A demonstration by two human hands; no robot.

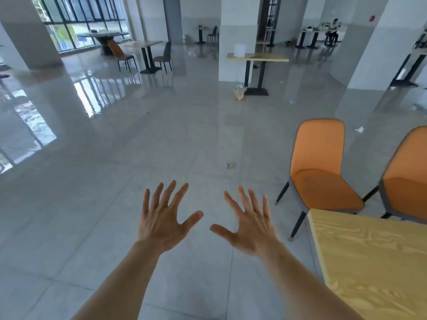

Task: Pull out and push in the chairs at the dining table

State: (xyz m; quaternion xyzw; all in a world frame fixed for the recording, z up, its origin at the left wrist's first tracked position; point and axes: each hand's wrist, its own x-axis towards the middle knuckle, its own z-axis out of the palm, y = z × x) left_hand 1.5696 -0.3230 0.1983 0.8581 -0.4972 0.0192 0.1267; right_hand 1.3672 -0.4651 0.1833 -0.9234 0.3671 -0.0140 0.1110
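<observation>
A light wooden dining table [374, 269] fills the lower right corner. Two orange chairs with dark legs stand at its far side: one [321, 167] at the table's left corner, facing it, and a second [409, 179] cut off by the right edge. Both arms reach forward over the bare floor left of the table. My left hand [161, 218] and my right hand [249, 225] are held out palm down with fingers spread, holding nothing and touching neither chair nor table.
Glossy grey tiled floor [138, 146] stretches ahead. A white pillar [239, 38] with a narrow table [257, 57] and a paper bag [239, 93] stands ahead. More tables and chairs [147, 54] sit at the back left. A seated person [332, 31] is far back right.
</observation>
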